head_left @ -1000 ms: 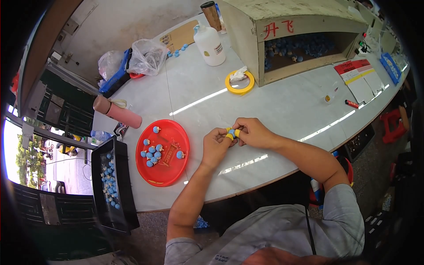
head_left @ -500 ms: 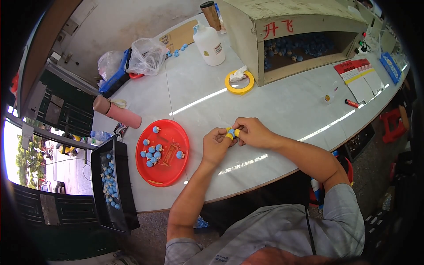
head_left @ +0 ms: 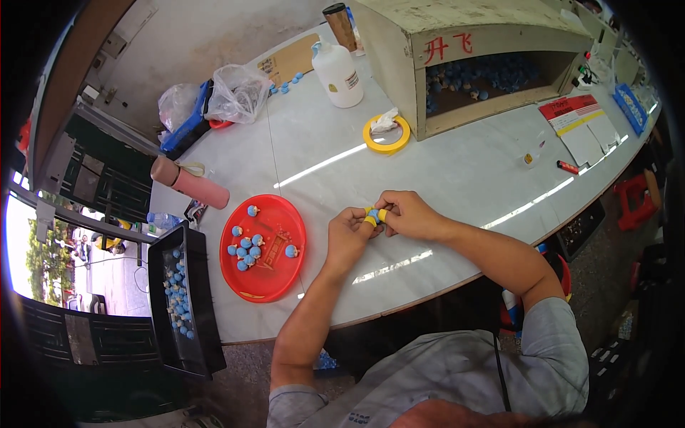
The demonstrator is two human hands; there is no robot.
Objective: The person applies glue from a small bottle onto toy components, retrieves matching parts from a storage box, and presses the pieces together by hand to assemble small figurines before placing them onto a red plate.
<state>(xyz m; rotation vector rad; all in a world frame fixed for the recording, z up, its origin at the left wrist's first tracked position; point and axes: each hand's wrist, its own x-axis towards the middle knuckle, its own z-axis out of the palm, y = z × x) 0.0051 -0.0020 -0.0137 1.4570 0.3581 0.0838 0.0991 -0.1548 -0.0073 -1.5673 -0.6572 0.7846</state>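
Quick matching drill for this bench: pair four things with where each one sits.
Things:
1. red tray
2. tape roll
3. white bottle
4. black bin

Places:
A. at the table's left edge, holding small blue pieces
B. in front of the wooden box
C. left of the hands, holding a few blue pieces
D. at the far side, left of the box

Pairs: 1-C, 2-B, 3-D, 4-A
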